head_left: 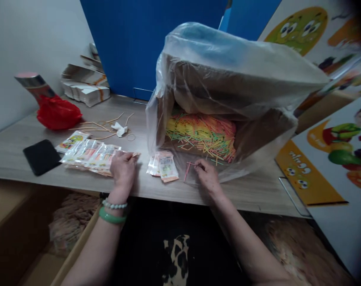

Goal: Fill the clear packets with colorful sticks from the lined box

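My left hand (123, 167), with a bead bracelet and a green bangle at the wrist, is closed at the right end of a row of overlapping printed packets (89, 155). A packet edge (135, 155) pokes out past its fingers. My right hand (208, 176) pinches a thin pink stick (191, 163) just above the table. Another pink stick (186, 172) slants down beside it. Between my hands lies a small pile of printed packets (165, 167). Behind my right hand, a plastic-lined cardboard box (198, 147) lies open towards me, holding many thin coloured sticks (201, 133).
On the table (156, 192) at left are a black phone-like slab (41, 157), a red bag (58, 113), rubber bands (131, 137), crumpled white tissue (119, 129) and stacked cartons (85, 85). Printed boxes (332, 159) stand right. An open cardboard box (79, 238) sits below left.
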Demonstrator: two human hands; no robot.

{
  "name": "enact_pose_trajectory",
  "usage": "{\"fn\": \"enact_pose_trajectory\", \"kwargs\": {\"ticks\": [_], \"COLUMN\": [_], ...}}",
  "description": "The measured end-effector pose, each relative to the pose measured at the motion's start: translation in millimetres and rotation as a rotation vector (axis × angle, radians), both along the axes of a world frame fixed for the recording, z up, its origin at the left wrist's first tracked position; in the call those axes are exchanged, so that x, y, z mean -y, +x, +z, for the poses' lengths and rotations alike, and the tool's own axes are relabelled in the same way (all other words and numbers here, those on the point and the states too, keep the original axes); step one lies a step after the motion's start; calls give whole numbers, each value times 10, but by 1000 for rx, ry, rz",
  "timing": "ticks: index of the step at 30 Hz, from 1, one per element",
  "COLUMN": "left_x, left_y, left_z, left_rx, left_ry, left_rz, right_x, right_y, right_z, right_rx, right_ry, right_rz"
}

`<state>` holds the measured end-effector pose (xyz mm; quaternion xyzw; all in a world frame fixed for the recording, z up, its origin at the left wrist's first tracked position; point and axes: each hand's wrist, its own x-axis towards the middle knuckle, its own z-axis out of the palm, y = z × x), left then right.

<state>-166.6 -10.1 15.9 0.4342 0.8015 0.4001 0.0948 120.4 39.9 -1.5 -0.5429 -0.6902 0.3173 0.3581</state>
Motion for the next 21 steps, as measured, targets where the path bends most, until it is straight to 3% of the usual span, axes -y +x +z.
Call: {"fn": "enact_pose_trajectory", "kwargs": {"ticks": [3, 6, 9, 14, 17, 21], "left_x": [12, 68, 118, 71, -31, -117], "left_y": [-142, -129, 54, 652, 861, 792], "left_z": [-17, 42, 89, 17, -66, -166], "left_rx": [-470, -643, -645, -515, -500, -402], "left_ry": [-225, -243, -237, -370, -399, -398], "left_rz": [106, 158, 134, -161, -159, -130], "right_x": [53, 120, 93, -54, -78, -63], "right_y": [-9, -100, -152, -101, -30, 21], "right_z": [50, 92, 100, 134, 175, 171], "right_rx": [296, 544, 745, 934, 954, 853], "right_ry": [30, 64, 121, 109, 133, 196], "right_rz": [69, 97, 141, 307, 331, 460]}}
